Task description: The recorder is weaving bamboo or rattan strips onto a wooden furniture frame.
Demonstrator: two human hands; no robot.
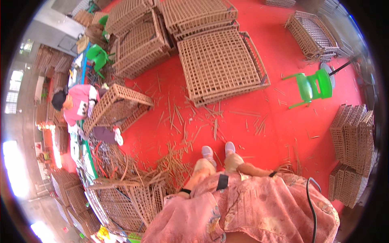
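My left hand (199,175) hangs by my left thigh, below a black wristband. Across my right thigh lies my right hand (253,169), its wrist also banded in black. Both hands look small and blurred against my beige trousers (234,163), and their fingers cannot be made out. No object shows in either one. Closest to my left arm is a lattice basket (121,202) of brown woven strips, with a heap of loose brown strips (172,166) beside it. More cut strips lie scattered on the red floor (267,141) ahead of my shoes.
A large stack of woven lattice baskets (221,65) stands ahead, with more piled behind. At the left a co-worker (81,103) in pink handles a tilted basket (115,106). A green chair (314,87) and stacked baskets (352,141) are on the right.
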